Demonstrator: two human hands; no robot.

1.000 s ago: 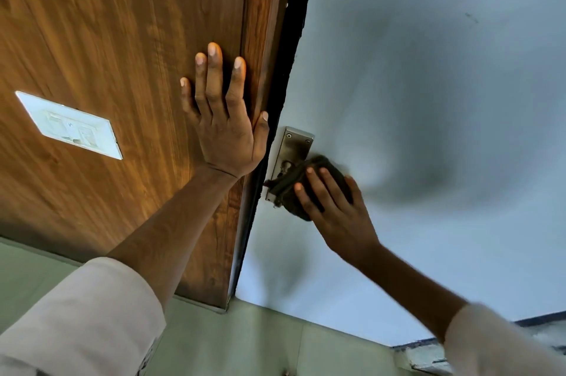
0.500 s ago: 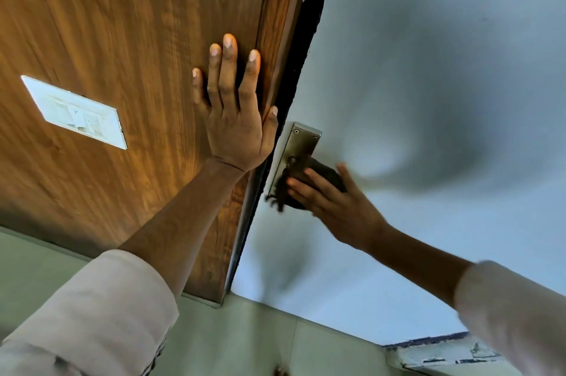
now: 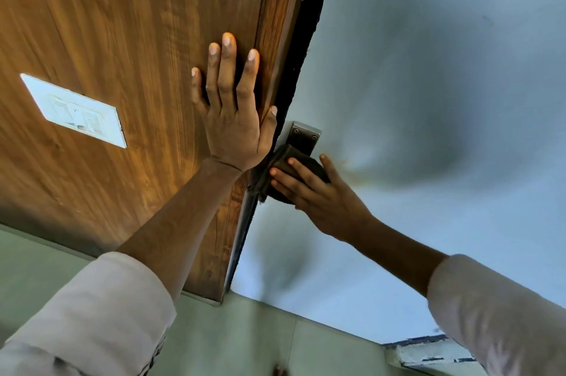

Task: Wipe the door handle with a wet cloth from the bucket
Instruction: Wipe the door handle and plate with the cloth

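Observation:
A dark wet cloth (image 3: 286, 161) is pressed over the door handle on the pale blue-grey door (image 3: 428, 84). My right hand (image 3: 318, 192) grips the cloth, fingers wrapped across it. Only the metal handle plate (image 3: 303, 137) with its screws shows above the cloth; the handle itself is hidden under it. My left hand (image 3: 231, 112) lies flat with fingers spread on the brown wooden panel (image 3: 122, 38) just left of the door's edge, holding nothing. No bucket is in view.
A white switch plate (image 3: 76, 110) sits on the wooden panel at the left. A dark gap (image 3: 306, 38) runs between panel and door. Pale green floor tiles (image 3: 245, 339) lie below, with a chipped ledge (image 3: 428, 351) at the lower right.
My right hand has slid the cloth left and down along the handle, toward the door's edge. The left hand stays flat on the wood; the view has shifted slightly.

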